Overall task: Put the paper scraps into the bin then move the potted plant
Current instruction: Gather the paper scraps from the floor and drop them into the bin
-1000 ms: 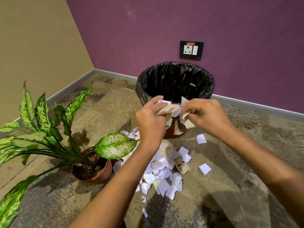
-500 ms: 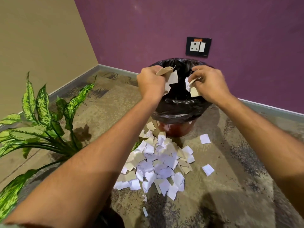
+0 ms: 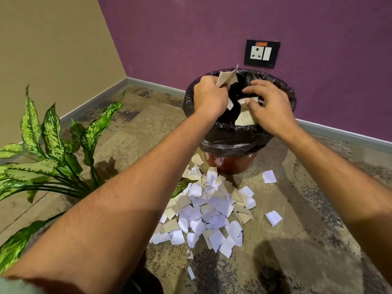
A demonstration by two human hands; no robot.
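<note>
No legible text, small orange label on wall socket plate (image 3: 262, 53) too blurred to read

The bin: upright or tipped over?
Upright. The bin stands on its base, its lined mouth facing up beneath both hands.

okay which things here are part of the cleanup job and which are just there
Part of the job:
paper scraps on the floor
scraps in the left hand and right hand
bin
potted plant

Just there:
wall socket
carpet
</note>
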